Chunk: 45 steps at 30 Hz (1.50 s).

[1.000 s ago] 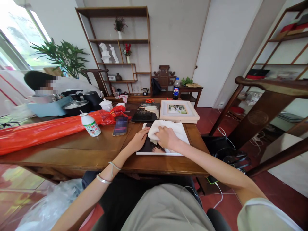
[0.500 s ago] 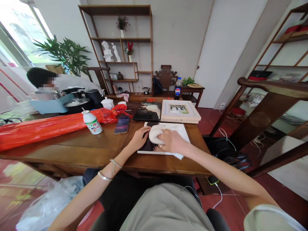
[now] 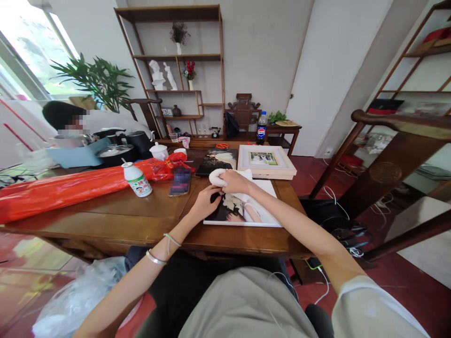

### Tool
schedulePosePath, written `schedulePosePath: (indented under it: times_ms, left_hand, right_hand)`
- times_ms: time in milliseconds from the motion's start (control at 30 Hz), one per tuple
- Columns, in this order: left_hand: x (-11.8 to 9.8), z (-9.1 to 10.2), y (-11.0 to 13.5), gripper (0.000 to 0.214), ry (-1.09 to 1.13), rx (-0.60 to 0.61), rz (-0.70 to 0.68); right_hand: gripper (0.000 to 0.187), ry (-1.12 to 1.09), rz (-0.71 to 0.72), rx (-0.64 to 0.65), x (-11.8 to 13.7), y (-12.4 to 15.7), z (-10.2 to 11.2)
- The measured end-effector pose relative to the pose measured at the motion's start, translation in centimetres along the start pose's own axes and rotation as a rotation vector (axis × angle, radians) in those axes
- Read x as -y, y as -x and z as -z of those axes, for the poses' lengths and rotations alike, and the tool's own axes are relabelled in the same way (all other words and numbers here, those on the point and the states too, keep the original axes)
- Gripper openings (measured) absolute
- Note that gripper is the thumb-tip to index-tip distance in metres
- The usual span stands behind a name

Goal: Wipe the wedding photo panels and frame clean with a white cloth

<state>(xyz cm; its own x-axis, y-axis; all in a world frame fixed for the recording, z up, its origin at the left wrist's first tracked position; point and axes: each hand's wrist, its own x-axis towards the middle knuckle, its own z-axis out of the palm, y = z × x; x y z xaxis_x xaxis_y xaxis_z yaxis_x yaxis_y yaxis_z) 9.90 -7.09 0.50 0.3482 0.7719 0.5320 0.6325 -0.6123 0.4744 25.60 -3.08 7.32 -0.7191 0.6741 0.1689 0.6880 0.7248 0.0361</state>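
Note:
A photo panel [image 3: 230,210] with a dark and white picture lies flat near the front edge of the wooden table [image 3: 165,213]. My right hand [image 3: 235,182] grips a bunched white cloth [image 3: 215,177] at the panel's far left corner. The cloth's loose part trails to the right behind my fingers. My left hand [image 3: 207,201] rests along the panel's left edge, fingers stretched out and lying flat, their tips close to the right hand. Behind the panel are a dark picture panel [image 3: 211,159] and a pale framed photo [image 3: 285,165].
Left of the hands are a phone [image 3: 179,181], a white bottle with a straw [image 3: 138,180] and a long red plastic-wrapped bundle [image 3: 81,185]. A cola bottle [image 3: 261,127] stands at the back. Another person [image 3: 65,117] leans at the far left. A wooden chair [image 3: 380,173] stands right.
My right hand has moved the cloth from the panel's middle to its far left corner, uncovering more of the picture. The left hand stays at the left edge.

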Motion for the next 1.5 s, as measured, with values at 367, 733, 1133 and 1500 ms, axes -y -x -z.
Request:
schedulePosePath:
  times_ms: [367, 733, 1133, 1500]
  left_hand:
    - [1.1, -0.6, -0.3, 0.029, 0.026, 0.013, -0.03]
    - [2.1, -0.6, 0.2, 0.045, 0.094, -0.022, 0.024]
    - [0.0, -0.6, 0.4, 0.049, -0.05, 0.101, -0.02]
    - [0.0, -0.6, 0.5, 0.045, -0.048, 0.104, -0.046]
  right_hand:
    - [0.034, 0.132, -0.146, 0.041, 2.0, 4.7, -0.2]
    - [0.022, 0.11, 0.134, 0.034, 5.9, 8.9, 0.2]
    - [0.022, 0.114, -0.151, 0.076, 0.4, 14.5, 2.3]
    - [0.017, 0.131, -0.234, -0.022, 0.0, 14.6, 0.9]
